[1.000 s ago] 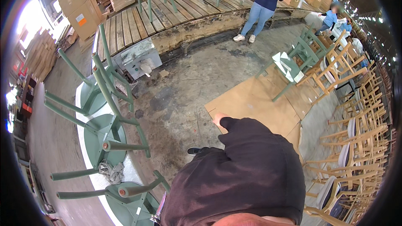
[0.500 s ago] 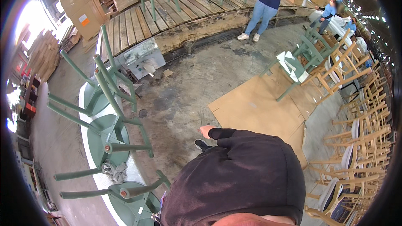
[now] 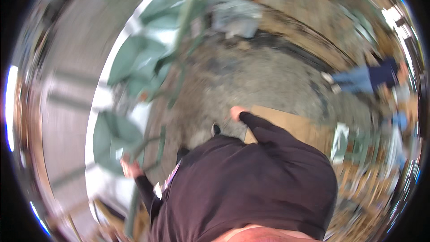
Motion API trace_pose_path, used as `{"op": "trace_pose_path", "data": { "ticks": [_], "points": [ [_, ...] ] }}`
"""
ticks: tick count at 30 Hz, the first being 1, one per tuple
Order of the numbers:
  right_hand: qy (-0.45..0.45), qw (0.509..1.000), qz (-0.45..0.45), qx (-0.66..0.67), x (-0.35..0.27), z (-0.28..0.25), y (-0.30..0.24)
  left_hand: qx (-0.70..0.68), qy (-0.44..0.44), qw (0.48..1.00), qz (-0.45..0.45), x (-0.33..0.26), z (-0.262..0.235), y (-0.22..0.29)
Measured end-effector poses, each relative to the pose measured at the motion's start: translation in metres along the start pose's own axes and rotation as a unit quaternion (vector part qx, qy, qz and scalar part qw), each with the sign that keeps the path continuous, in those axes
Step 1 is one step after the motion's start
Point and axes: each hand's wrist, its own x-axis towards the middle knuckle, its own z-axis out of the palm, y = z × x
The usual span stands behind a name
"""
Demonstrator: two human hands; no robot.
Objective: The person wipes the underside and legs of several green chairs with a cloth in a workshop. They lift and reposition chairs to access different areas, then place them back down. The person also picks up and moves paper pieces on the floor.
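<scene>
The picture is badly blurred by motion. My left hand (image 3: 130,168) reaches out low on the left, right at the legs of an upturned green chair (image 3: 113,138); the blur hides whether it grips a leg. My right hand (image 3: 235,112) pokes out of a black sleeve (image 3: 268,130) in the middle, over the edge of a brown cardboard sheet (image 3: 295,127) lying on the floor. Only its tip shows, with nothing visible in it. More green chairs (image 3: 139,62) are stacked farther up on the left.
A grey box-like thing (image 3: 235,18) stands at the top by a wooden platform edge (image 3: 313,40). Another person in jeans and a dark top (image 3: 369,77) is at the right. Blurred wooden and green chairs (image 3: 358,152) crowd the right side. Rough concrete floor (image 3: 251,76) lies between.
The view has swung sharply, so the chairs now sit higher up and the other person is at the right. My left hand has come into view by the green chair legs.
</scene>
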Motion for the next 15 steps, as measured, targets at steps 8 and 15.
{"op": "trace_pose_path", "data": {
  "ticks": [8,15],
  "points": [
    [0.099,0.984,0.076,0.128,0.014,0.001,-0.057,-0.236,0.054,0.962,-0.127,0.186,0.011,0.028],
    [0.096,0.975,0.003,0.2,-0.01,0.016,-0.113,0.255,-0.377,0.829,0.324,0.243,0.118,0.06]
  ]
}}
